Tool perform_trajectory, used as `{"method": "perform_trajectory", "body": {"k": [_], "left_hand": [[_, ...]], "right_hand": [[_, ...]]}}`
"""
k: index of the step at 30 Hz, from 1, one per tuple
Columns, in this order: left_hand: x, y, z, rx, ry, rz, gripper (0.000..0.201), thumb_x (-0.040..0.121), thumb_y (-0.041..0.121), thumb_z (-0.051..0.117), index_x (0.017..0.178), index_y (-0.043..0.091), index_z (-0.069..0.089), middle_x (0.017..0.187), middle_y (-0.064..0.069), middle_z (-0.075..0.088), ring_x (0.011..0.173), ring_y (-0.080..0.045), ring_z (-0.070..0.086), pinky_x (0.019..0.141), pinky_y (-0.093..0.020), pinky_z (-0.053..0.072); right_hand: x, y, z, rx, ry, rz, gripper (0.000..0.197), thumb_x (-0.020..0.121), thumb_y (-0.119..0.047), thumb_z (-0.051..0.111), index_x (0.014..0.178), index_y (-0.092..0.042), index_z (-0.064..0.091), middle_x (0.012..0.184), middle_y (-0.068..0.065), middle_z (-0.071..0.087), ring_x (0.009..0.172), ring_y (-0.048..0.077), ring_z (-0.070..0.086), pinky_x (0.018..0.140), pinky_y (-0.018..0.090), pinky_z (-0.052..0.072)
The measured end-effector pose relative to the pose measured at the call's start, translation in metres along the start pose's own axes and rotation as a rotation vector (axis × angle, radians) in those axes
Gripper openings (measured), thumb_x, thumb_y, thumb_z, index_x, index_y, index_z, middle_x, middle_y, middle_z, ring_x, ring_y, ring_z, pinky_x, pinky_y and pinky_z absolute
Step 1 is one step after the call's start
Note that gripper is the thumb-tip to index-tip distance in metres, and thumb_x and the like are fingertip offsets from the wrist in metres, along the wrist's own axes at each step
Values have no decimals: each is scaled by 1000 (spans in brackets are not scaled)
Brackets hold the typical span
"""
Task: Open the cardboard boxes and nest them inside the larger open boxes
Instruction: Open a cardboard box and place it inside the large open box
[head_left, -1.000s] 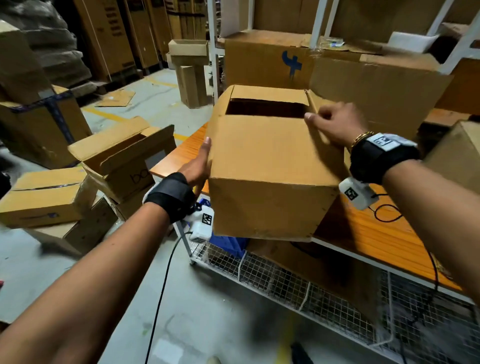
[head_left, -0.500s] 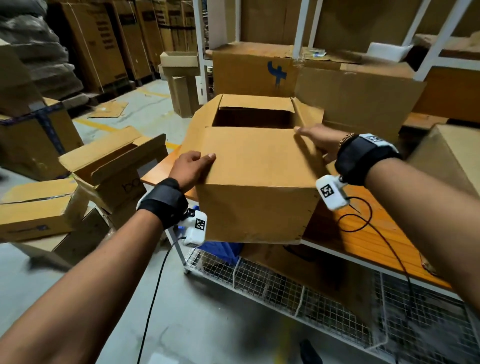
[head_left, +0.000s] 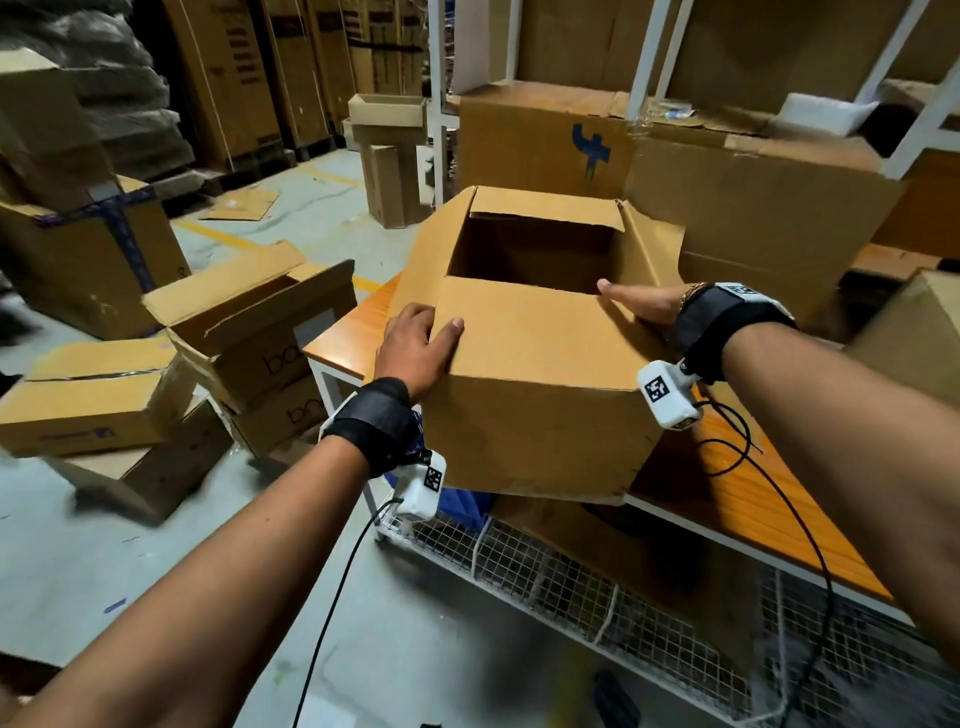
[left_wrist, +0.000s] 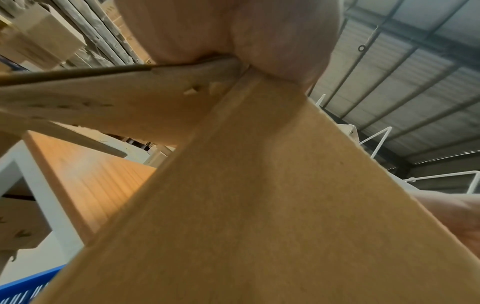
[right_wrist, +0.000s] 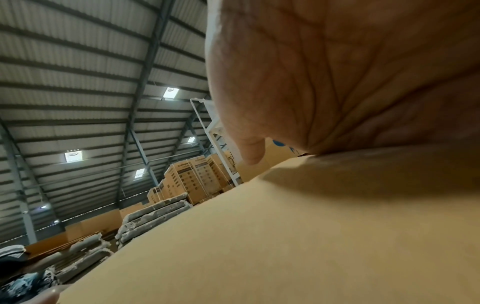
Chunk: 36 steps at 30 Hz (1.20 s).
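Note:
A brown cardboard box (head_left: 535, 395) stands on the near edge of the orange table (head_left: 753, 519), overhanging it a little. Its far half is open and dark inside; the near flap lies flat and the side flaps stand outward. My left hand (head_left: 415, 343) grips the near left corner, thumb on the near flap, fingers round the left flap. In the left wrist view the flap edge (left_wrist: 182, 65) is wedged against the palm. My right hand (head_left: 641, 306) presses on the near right corner, thumb straight along the flap edge; its fingers are hidden. The right wrist view shows the palm (right_wrist: 337, 82) flat on the cardboard (right_wrist: 285, 236).
Two bigger boxes (head_left: 753, 208) stand behind on the table against a white rack. Another box (head_left: 914, 332) sits at the right edge. On the floor to the left lie an open box (head_left: 260, 322) and several closed ones. A wire shelf (head_left: 571, 571) runs under the table.
The box has tipped toward me, showing more of its open top. My left hand climbed from the side wall onto the near corner. My right hand slid from the flap to the right corner.

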<state>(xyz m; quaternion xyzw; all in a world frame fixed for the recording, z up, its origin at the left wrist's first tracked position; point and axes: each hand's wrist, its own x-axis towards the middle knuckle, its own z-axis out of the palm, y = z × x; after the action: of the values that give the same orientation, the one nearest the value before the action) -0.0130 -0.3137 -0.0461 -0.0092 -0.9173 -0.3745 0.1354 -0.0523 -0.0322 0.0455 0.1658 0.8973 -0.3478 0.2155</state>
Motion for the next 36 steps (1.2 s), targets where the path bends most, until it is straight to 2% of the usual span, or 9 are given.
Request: {"method": "perform_trajectory", "body": {"k": [5,10,13,16,20,24,27,31,36], "left_hand": [[4,7,1,40,6,10,55,98,51,43,117,3,62,126,-5,51,115,-24,48,96,-39,42],[3,10,-1,53,3,25,53,98,51,42,119,4,56,124,-8,53,115,-27,50,91,-35,40],[-1,11,-5,-80,14,8,54,96,50,50,138,16,46,136,-6,53,122,-24,51,97,-36,42],[-1,14,-11,-267,-31,-53,68,92,50,57,150,32,27,147,-7,45,131,-27,47,107,-47,41],[6,27,-23,-446,-124,-104,83,88,38,66,150,46,11,144,-11,45,130,-32,46,106,-58,39],[7,50,-38,-686,-131,-110,91,90,18,68,155,34,6,144,-12,43,129,-24,44,112,-43,33],[3,63,-51,-724,-99,-163,81,91,37,63,154,30,13,144,-7,43,127,-26,46,107,-48,36],[-11,73,-73,-761,-159,-142,69,86,62,55,146,36,32,137,-4,50,117,-30,56,84,-44,51],[-32,76,-96,-860,-314,-70,63,91,71,26,123,30,61,128,-10,62,115,-33,60,97,-55,45]], "right_hand": [[-6,1,-4,153,71,-51,75,101,-58,26,154,-4,20,159,17,25,143,31,29,111,37,27],[4,12,-17,430,80,-113,81,86,-65,53,149,-20,32,148,3,34,121,26,47,106,41,34],[14,31,-35,542,77,-156,62,75,-60,65,125,-27,48,145,8,39,133,30,42,114,50,29],[-14,32,-44,606,68,-172,62,77,-48,71,132,-25,51,135,6,48,118,27,57,98,47,45],[-38,39,-56,554,90,-387,39,94,-4,52,127,-25,56,107,2,56,74,12,56,53,29,52],[-56,45,-66,541,79,-499,43,90,15,42,107,-19,61,109,7,59,81,17,59,55,29,55],[-74,48,-70,458,47,-559,38,92,15,40,99,-13,65,106,6,64,81,16,63,50,22,53],[-90,54,-76,391,-52,-617,36,93,10,42,92,-11,72,99,4,66,81,12,63,53,21,55],[-100,79,-87,531,-317,-657,28,86,-13,51,86,-11,79,100,12,71,93,21,67,82,33,57]]}}
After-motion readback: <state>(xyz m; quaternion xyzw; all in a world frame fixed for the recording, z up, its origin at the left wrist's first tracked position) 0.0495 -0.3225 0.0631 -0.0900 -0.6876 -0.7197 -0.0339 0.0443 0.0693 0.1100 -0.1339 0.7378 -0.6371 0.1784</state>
